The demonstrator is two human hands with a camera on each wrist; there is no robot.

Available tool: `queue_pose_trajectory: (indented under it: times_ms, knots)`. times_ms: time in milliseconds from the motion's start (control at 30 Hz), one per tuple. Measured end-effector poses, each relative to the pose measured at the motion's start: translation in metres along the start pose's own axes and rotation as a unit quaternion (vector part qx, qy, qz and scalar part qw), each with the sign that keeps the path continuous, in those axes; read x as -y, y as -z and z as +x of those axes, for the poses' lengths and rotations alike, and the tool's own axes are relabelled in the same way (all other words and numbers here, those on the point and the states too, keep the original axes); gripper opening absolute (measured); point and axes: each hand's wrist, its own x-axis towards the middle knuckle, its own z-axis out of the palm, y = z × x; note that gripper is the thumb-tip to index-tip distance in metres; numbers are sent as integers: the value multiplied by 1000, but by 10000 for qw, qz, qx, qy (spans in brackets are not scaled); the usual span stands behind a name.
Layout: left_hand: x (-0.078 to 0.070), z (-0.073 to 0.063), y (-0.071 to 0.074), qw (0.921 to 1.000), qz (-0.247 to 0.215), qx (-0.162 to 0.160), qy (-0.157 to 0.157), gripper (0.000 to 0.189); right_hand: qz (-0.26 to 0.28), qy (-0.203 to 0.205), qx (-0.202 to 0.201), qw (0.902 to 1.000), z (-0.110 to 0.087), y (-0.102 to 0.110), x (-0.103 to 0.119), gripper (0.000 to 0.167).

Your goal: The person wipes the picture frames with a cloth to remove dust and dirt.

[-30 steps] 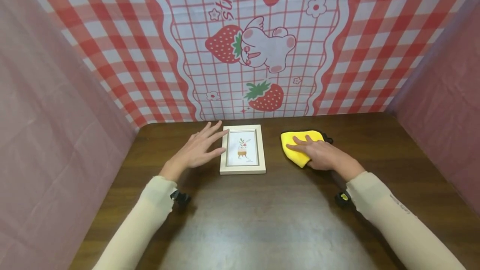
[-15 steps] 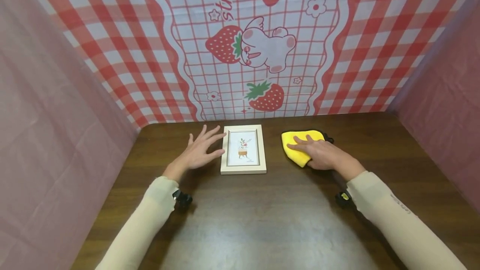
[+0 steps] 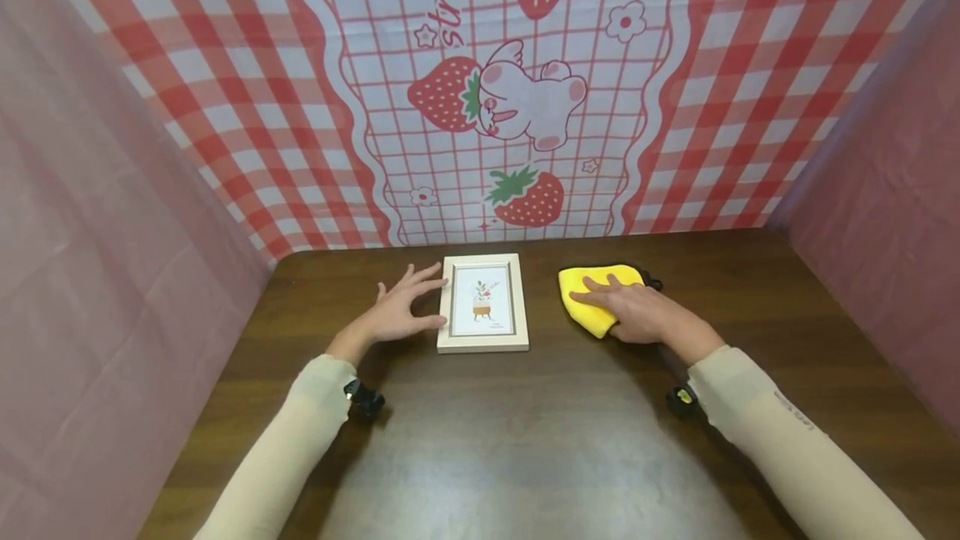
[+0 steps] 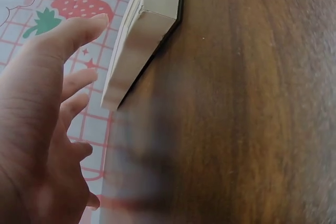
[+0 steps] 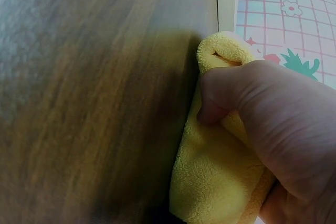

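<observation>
A cream picture frame (image 3: 483, 343) lies flat on the table, with a potted plant picture in it. At its left side is my left hand (image 3: 397, 311), fingers spread and fingertips close to the frame's edge; whether they touch it I cannot tell. In the left wrist view, the left hand (image 4: 39, 114) has its thumb near the frame's pale side (image 4: 139, 43). My right hand (image 3: 637, 309) grips a folded yellow cloth (image 3: 592, 319) with dark edging, to the right of the frame. The right wrist view shows the thumb of the right hand (image 5: 283, 114) bent against the yellow cloth (image 5: 210, 182).
The dark wooden table (image 3: 480, 440) extends toward me. Behind it hangs a red-and-white strawberry-print cloth (image 3: 525, 107). Pink curtains stand at the left (image 3: 112, 273) and right (image 3: 885, 190). A small black device (image 3: 365, 398) is worn at the left wrist.
My left fingertips have drawn down and back slightly along the frame's left edge. The right hand stays on the yellow cloth. The head view has shifted a little.
</observation>
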Motion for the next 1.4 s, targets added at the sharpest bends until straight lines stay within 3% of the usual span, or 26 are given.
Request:
queue_pose_trajectory:
  times_ms: [233,533,667,800,1133,1400]
  knots:
    - [-13,-8,-1,9998,54,92,180,77,-10,-4,9,10000,1,-3,0,81]
    - [6,-1,-9,9999,-70,90,20,80,18,-2,27,10000,2,-3,1,80]
    - [8,0,-9,9998,-121,77,128,78,19,2,-16,10000,1,-3,0,79]
    - [5,-3,-8,9996,-199,66,163,78,-19,29,-49,10000,1,-2,-1,79]
    - [-21,-13,1,9994,-183,34,-284,80,31,-40,-35,10000,1,0,0,79]
    - [-14,-10,-1,9993,-235,155,-254,83,-16,-11,-66,10000,2,-2,0,78]
